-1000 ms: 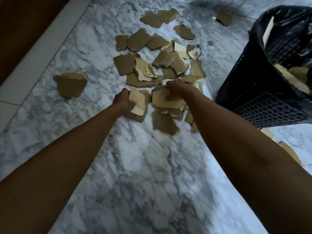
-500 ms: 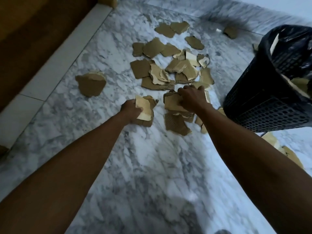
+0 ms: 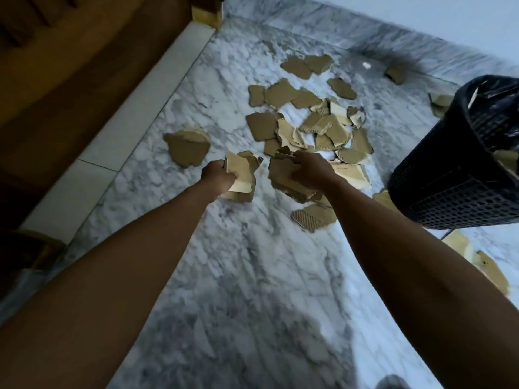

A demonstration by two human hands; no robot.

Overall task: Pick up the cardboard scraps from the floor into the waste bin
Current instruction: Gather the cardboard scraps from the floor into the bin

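Note:
My left hand [image 3: 217, 176] grips a small stack of cardboard scraps [image 3: 242, 175], pale side up, lifted off the marble floor. My right hand [image 3: 310, 169] grips a thicker bundle of brown scraps [image 3: 283, 178], also raised. Several more torn scraps [image 3: 314, 122] lie scattered on the floor beyond both hands. One larger scrap [image 3: 186, 148] lies alone to the left. A corrugated piece [image 3: 311, 219] lies under my right wrist. The black mesh waste bin [image 3: 449, 186], lined with a black bag and holding cardboard, stands at the right.
A wooden door or panel [image 3: 70, 66] with a white sill [image 3: 134, 130] runs along the left. The marble skirting and wall [image 3: 393, 40] close off the far side. More scraps [image 3: 477, 265] lie beside the bin at the right edge.
Both hands have lifted their bundles off the floor, and the view has tilted up and back. The corrugated piece that lay under the right hand's bundle stays on the floor.

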